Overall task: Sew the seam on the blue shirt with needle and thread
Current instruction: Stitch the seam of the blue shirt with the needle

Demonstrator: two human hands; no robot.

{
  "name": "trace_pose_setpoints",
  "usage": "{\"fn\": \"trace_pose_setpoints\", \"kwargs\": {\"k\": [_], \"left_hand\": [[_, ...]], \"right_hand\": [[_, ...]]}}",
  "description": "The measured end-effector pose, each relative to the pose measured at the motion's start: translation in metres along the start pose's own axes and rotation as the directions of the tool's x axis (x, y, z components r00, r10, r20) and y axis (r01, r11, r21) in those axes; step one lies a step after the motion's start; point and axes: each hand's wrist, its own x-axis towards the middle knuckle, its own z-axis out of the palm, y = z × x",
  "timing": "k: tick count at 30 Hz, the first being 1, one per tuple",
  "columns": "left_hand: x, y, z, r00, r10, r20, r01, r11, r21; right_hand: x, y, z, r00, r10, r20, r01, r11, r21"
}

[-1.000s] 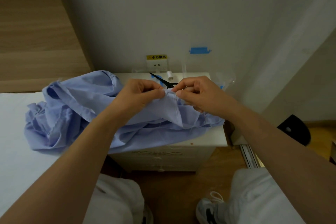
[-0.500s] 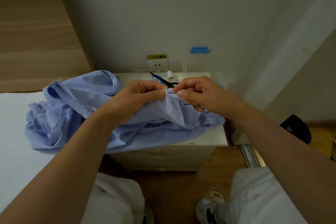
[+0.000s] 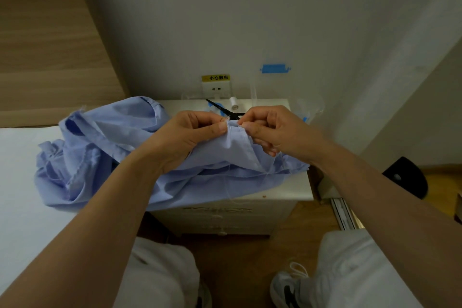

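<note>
The light blue shirt [image 3: 105,147] lies crumpled across the white bed and the nightstand. My left hand [image 3: 185,137] pinches a raised fold of its seam edge between thumb and forefinger. My right hand [image 3: 272,130] pinches the same edge just to the right, fingers curled; the needle is too small to make out. A thin white thread [image 3: 228,182] hangs down from the fold over the shirt to the nightstand's front. A white thread spool [image 3: 233,103] and black scissors [image 3: 222,109] lie on the nightstand behind my hands.
The white nightstand [image 3: 287,195] stands against the wall, with a wall socket [image 3: 216,87] above it. The white bed [image 3: 22,182] is at the left, a wooden headboard behind it. A black object [image 3: 405,179] sits on the floor at right. My knees and shoe are below.
Both hands stay pinched on the seam fold. The fold between them has been bunched slightly tighter and my right hand's fingers have shifted a little on the edge.
</note>
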Motion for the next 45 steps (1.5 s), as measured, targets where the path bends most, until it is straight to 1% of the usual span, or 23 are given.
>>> {"fn": "trace_pose_setpoints", "kwargs": {"k": [2, 7, 14, 17, 22, 24, 28, 30, 35, 41, 43, 45], "left_hand": [[-0.0008, 0.0015, 0.0011, 1.000, 0.002, 0.002, -0.002, 1.000, 0.006], [-0.0018, 0.0050, 0.0033, 1.000, -0.016, -0.001, 0.016, 0.996, -0.089], [-0.0001, 0.0028, 0.0037, 0.998, -0.051, -0.044, 0.046, 0.992, -0.113], [-0.0003, 0.0034, 0.0044, 0.998, -0.046, -0.040, 0.041, 0.992, -0.116], [0.0003, 0.0066, 0.0000, 0.998, -0.029, -0.049, 0.020, 0.983, -0.184], [-0.0010, 0.0072, 0.0008, 0.999, -0.043, -0.032, 0.037, 0.983, -0.180], [-0.0021, 0.0057, 0.0026, 0.999, -0.051, -0.008, 0.050, 0.993, -0.103], [-0.0013, 0.0056, 0.0021, 0.999, -0.049, -0.015, 0.047, 0.993, -0.111], [0.0006, 0.0082, 0.0036, 0.998, -0.045, -0.033, 0.038, 0.980, -0.197], [0.0014, 0.0068, 0.0000, 0.995, -0.046, -0.087, 0.030, 0.985, -0.170], [0.0022, 0.0052, 0.0005, 0.995, -0.045, -0.086, 0.031, 0.986, -0.163], [0.0018, 0.0052, 0.0025, 0.997, -0.059, -0.045, 0.050, 0.984, -0.169]], "right_hand": [[-0.0006, -0.0009, -0.0008, 1.000, -0.009, 0.013, 0.009, 1.000, 0.006], [-0.0003, -0.0032, -0.0010, 1.000, -0.021, 0.012, 0.021, 0.999, 0.027], [-0.0015, 0.0009, 0.0000, 1.000, 0.003, -0.008, -0.003, 1.000, 0.003], [-0.0029, 0.0003, 0.0006, 1.000, -0.003, -0.001, 0.003, 1.000, 0.011], [-0.0011, -0.0062, 0.0012, 0.999, -0.042, 0.031, 0.041, 0.998, 0.052], [-0.0007, -0.0070, 0.0010, 0.998, -0.050, 0.042, 0.048, 0.998, 0.045], [-0.0010, -0.0050, 0.0021, 0.998, -0.038, 0.041, 0.038, 0.999, 0.001], [-0.0007, -0.0054, 0.0036, 0.999, -0.025, 0.031, 0.025, 1.000, -0.001], [0.0026, -0.0065, 0.0057, 0.997, 0.001, -0.071, 0.004, 0.996, 0.084], [0.0070, -0.0024, 0.0015, 0.997, 0.055, -0.062, -0.049, 0.995, 0.086], [0.0058, -0.0030, 0.0024, 0.998, 0.011, -0.057, -0.008, 0.998, 0.057], [0.0041, -0.0044, 0.0043, 0.998, -0.043, -0.042, 0.043, 0.999, 0.001]]}}
